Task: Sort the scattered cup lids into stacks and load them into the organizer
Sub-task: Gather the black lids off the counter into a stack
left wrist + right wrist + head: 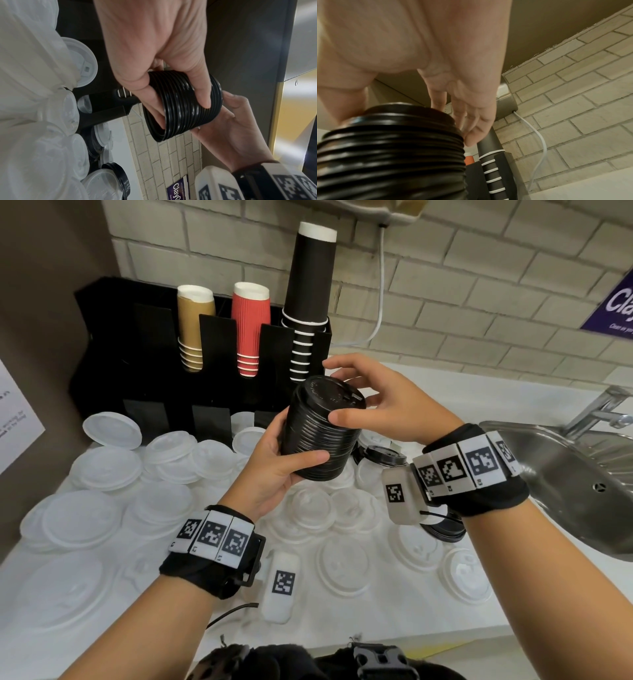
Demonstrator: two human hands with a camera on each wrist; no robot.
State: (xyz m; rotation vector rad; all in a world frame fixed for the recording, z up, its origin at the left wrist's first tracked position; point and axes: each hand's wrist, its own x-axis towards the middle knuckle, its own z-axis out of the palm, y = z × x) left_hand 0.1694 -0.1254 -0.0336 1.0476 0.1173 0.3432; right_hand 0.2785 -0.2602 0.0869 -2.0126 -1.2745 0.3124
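Note:
A tall stack of black lids (322, 428) is held tilted in the air above the counter, in front of the black organizer (144, 354). My left hand (274, 460) grips the stack's lower part, thumb across its ribbed side (181, 108). My right hand (370, 402) holds the stack's top end (393, 148), thumb on the near side and fingers over the far rim. Several white and clear lids (106, 467) lie scattered over the counter. A few more black lids (387, 457) lie under my right wrist.
The organizer holds stacks of tan cups (191, 326), red cups (248, 326) and black cups (308, 302); its lower front slots look dark. A steel sink (565, 484) with a tap (603, 405) sits at the right. A brick wall (479, 285) stands behind.

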